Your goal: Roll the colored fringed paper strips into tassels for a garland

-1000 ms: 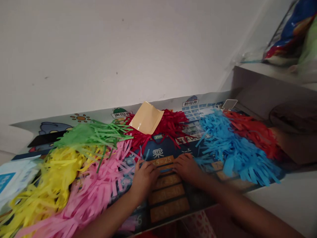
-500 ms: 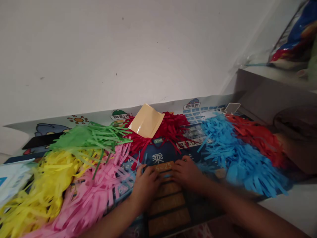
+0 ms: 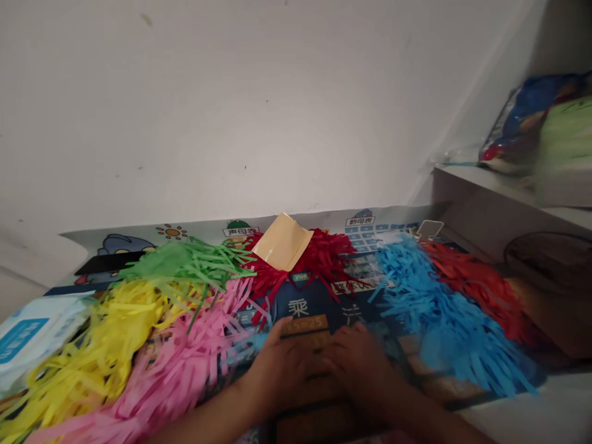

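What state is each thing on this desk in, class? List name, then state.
Printed mat: spread out, partly covered
Tan paper square: lying on the dark red strips
Green strips: loosely fanned, overlapping the yellow strips
Left hand: over the mat, grip unclear
Right hand: over the mat, blurred

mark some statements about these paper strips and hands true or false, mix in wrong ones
1. The tan square lies on the dark red strips. True.
2. The blue strips lie between the green strips and the yellow strips. False: they lie at the right, beside the orange-red strips.
3. The white and blue packet lies left of the yellow strips. True.
4. The right hand is on the pink strips. False: it is over the printed chart.
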`<action>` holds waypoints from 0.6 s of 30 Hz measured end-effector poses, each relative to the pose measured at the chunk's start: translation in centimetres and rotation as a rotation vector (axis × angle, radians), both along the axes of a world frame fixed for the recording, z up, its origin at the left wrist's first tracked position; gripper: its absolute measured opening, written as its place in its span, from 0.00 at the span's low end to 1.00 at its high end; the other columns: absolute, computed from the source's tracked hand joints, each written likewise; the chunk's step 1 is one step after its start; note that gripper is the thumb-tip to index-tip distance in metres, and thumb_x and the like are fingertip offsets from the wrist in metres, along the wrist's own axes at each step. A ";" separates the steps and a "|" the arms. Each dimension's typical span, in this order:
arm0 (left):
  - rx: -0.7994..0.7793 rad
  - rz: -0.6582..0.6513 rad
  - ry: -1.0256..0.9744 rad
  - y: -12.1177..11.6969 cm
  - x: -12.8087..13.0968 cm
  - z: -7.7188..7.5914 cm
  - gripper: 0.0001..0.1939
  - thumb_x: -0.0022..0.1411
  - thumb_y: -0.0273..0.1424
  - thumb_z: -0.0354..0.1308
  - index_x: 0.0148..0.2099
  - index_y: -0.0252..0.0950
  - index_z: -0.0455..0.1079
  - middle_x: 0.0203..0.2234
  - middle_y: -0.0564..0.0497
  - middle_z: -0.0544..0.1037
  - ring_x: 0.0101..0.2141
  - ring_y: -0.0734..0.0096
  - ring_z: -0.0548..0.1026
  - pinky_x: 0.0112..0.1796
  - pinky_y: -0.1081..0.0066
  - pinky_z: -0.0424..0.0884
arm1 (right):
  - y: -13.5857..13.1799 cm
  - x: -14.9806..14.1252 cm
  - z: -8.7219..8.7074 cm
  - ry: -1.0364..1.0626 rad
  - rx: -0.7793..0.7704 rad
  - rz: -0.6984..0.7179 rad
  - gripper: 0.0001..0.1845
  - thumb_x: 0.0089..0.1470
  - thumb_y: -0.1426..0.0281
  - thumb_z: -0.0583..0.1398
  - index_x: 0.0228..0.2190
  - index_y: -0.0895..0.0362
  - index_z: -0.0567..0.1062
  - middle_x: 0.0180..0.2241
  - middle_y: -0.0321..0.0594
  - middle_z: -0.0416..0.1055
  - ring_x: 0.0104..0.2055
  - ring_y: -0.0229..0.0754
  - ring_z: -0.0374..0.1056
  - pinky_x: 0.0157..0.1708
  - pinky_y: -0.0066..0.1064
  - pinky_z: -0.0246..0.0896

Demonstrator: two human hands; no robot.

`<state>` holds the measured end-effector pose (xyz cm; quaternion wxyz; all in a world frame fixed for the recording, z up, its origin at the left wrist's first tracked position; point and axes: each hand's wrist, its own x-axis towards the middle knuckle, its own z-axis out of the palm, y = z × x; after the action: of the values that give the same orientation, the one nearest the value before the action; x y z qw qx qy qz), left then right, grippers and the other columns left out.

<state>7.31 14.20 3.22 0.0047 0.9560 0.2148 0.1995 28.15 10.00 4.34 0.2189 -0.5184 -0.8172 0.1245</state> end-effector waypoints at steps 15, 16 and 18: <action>-0.152 0.244 -0.642 -5.4 -1.2 2.8 0.07 0.63 0.26 0.54 0.39 0.40 0.72 0.32 0.51 0.80 0.33 0.71 0.78 0.42 0.70 0.73 | -3.7 -6.1 -0.2 1.404 -0.636 -0.294 0.17 0.34 0.60 0.71 0.17 0.56 0.72 0.19 0.30 0.63 0.18 0.31 0.54 0.18 0.23 0.50; -0.182 0.283 -0.681 -5.6 -1.0 2.5 0.06 0.63 0.27 0.55 0.37 0.40 0.73 0.30 0.51 0.79 0.33 0.70 0.78 0.44 0.67 0.73 | -3.8 -6.5 -0.4 1.444 -0.618 -0.329 0.17 0.33 0.60 0.72 0.19 0.56 0.72 0.20 0.31 0.63 0.19 0.32 0.55 0.18 0.23 0.51; -0.256 0.330 -0.732 -6.1 -0.8 2.3 0.05 0.63 0.29 0.57 0.35 0.40 0.74 0.28 0.52 0.77 0.32 0.70 0.76 0.45 0.63 0.72 | -3.9 -7.1 -0.6 1.495 -0.621 -0.359 0.17 0.31 0.62 0.72 0.22 0.55 0.74 0.22 0.32 0.66 0.20 0.33 0.58 0.18 0.23 0.53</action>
<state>6.50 8.12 5.56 0.1676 0.7666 0.3722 0.4957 21.03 6.13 3.76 0.5678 -0.4582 -0.2893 0.6197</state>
